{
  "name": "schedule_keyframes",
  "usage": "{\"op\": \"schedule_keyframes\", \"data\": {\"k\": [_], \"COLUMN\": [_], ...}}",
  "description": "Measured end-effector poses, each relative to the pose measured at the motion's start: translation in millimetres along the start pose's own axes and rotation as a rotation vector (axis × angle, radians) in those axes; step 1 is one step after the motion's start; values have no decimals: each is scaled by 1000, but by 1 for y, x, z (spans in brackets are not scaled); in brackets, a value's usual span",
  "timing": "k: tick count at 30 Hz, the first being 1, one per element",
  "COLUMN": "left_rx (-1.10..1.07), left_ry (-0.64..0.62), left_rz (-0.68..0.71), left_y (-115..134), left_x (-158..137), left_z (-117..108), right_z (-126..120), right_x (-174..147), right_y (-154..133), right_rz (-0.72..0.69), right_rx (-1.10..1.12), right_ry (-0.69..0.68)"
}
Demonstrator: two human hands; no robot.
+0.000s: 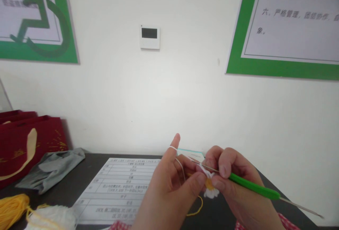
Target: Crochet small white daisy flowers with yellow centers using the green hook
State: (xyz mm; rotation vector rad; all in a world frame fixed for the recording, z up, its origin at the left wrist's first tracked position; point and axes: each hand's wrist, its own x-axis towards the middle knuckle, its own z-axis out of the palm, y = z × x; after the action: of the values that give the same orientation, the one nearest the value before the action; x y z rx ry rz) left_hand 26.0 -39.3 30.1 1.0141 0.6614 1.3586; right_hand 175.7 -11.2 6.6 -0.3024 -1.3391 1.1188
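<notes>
My left hand pinches a small crocheted piece, white around a yellow middle, between thumb and fingers. Its index finger points up, with white yarn looped around it. My right hand is closed on a crochet hook with a green handle and metal ends. The hook's thin shaft runs left over the top of the piece, where white yarn crosses it. The fingers of both hands hide part of the piece. A yellow yarn tail hangs below it.
A printed sheet lies on the dark table left of my hands. Yellow yarn and a white yarn ball sit at the lower left. Behind them are a grey cloth and red bags. A white wall stands behind.
</notes>
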Motion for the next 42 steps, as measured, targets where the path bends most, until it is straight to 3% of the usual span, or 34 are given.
{"op": "schedule_keyframes", "data": {"k": [4, 9, 17, 26, 31, 36, 42], "left_rx": [-58, -47, 275, 81, -5, -201, -95], "left_ry": [-28, -69, 9, -13, -42, -86, -108], "left_rz": [-18, 24, 112, 47, 30, -74, -145], "left_y": [-1, -5, -2, 0, -7, -9, -14], "left_x": [-1, -1, -8, -12, -7, -2, 1], "left_z": [0, 0, 5, 9, 9, 8, 4], "right_z": [-1, 0, 0, 3, 0, 2, 2], "right_x": [-4, -6, -12, -13, -12, -8, 2], "right_y": [3, 7, 10, 7, 6, 1, -10], "right_rz": [29, 9, -53, -82, -85, -80, -37], "right_rx": [115, 136, 40, -7, -13, -2, -53], "right_ry": [-17, 62, 93, 185, 123, 84, 67]}}
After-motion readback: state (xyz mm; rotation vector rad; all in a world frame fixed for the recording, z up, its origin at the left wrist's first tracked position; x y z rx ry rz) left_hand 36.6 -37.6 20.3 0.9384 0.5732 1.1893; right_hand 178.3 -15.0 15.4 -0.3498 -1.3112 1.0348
